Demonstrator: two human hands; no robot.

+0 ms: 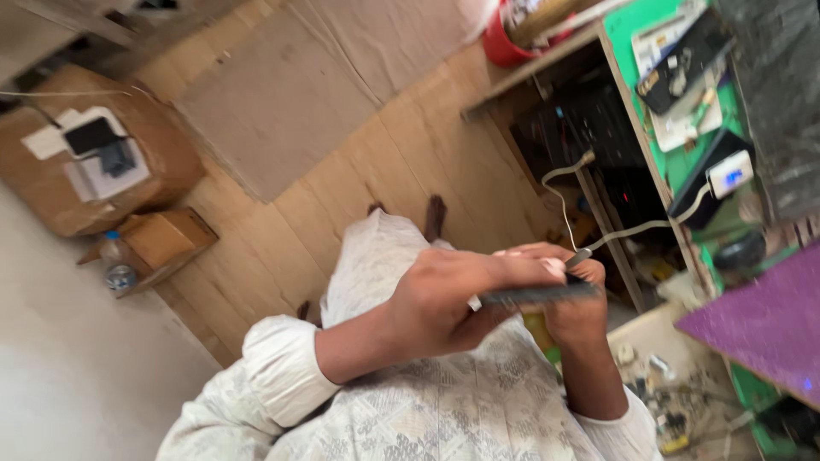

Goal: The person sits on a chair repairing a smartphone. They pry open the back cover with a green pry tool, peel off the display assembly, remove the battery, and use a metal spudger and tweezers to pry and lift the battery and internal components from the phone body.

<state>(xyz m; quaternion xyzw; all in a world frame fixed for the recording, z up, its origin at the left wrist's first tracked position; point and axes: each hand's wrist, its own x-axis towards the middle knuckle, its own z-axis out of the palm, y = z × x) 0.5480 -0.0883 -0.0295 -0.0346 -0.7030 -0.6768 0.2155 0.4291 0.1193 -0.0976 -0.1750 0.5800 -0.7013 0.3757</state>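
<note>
Wooden plank floor [282, 230] below, cluttered green bench [683, 162] at right; both hands raised over the lap; left hand [440, 303] and right hand [576, 312] pinch a thin dark phone [534, 295] edge-on (cable [632, 230] plugged in), grip closed for steadiness.

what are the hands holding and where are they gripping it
A thin dark phone, seen edge-on, with a cable plugged into one end. The left hand grips its near end, the right hand its cable end.
</note>
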